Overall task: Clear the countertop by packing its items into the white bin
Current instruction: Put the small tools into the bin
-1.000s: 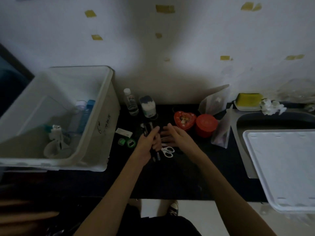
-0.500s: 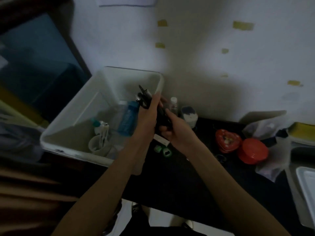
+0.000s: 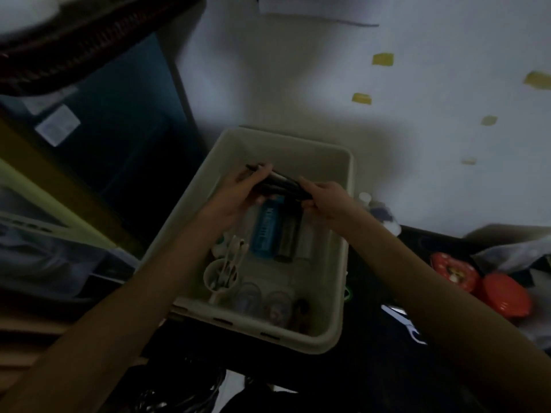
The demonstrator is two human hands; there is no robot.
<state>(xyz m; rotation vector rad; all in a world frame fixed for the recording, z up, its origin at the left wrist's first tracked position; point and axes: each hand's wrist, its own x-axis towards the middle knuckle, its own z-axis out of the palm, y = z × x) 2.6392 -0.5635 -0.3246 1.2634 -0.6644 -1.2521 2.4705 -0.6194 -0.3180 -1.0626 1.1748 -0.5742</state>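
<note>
The white bin (image 3: 334, 338) — smooth, rounded-rim plastic — sits at the left end of the dark table (image 3: 372, 371) and is already partly filled: a blue box (image 3: 266, 231), a black case (image 3: 287, 234), a white cup (image 3: 215, 275) and clear round jars (image 3: 262, 299) lie inside. Over it, the left hand (image 3: 238, 193) and right hand (image 3: 326, 201) each have their grip clamped on one end of a bundle of thin dark pens (image 3: 280, 186), not yet released. Still to pack, by my judgement — the glossy red tins (image 3: 504, 299), a crumpled clear bag (image 3: 507, 251) and a small bottle (image 3: 364, 198).
</note>
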